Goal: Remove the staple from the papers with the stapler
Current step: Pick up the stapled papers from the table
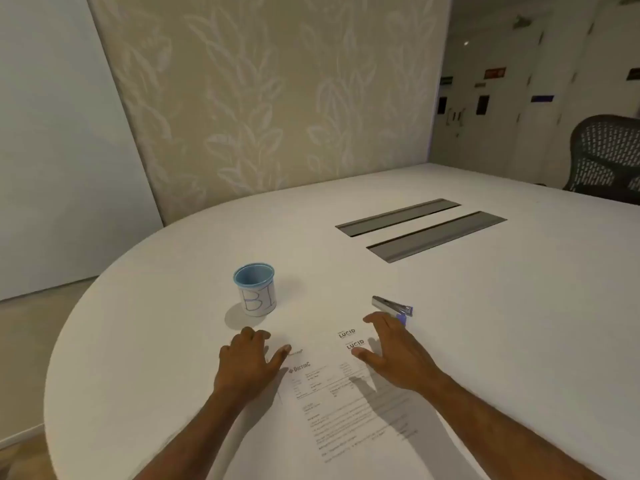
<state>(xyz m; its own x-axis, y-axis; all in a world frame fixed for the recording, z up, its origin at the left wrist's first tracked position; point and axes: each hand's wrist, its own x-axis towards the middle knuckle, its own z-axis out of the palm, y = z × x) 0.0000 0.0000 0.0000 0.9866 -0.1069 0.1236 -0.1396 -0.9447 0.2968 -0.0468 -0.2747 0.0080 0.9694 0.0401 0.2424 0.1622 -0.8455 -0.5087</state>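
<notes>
Wallpaper with a pale leaf pattern covers the big panel behind everything. In front of it spreads the white, round-ended tabletop. A dark mesh chair stands at its far right edge. Two long grey cable slots are set into the surface side by side, well beyond the person's reach.

Close to the near edge the papers lie flat on the tabletop, printed side up, with logos along their far end. I cannot make out the staple from here.

The person's bare forearms come in from below, one on each side of the sheets. The left grip rests at the papers' left edge. Its fingers are loosely bent, knuckles up, and the thumb stretches out to the sheet's margin. It holds nothing. The right grip lies spread over the papers' far right corner, fingers straight and slightly fanned, also clasping nothing.

A blue-rimmed cup with a handwritten white label stands upright just beyond the left grip.

The stapler, silver on top with a purple base, lies on the tabletop just past the right fingertips. Whether they touch it I cannot tell.
</notes>
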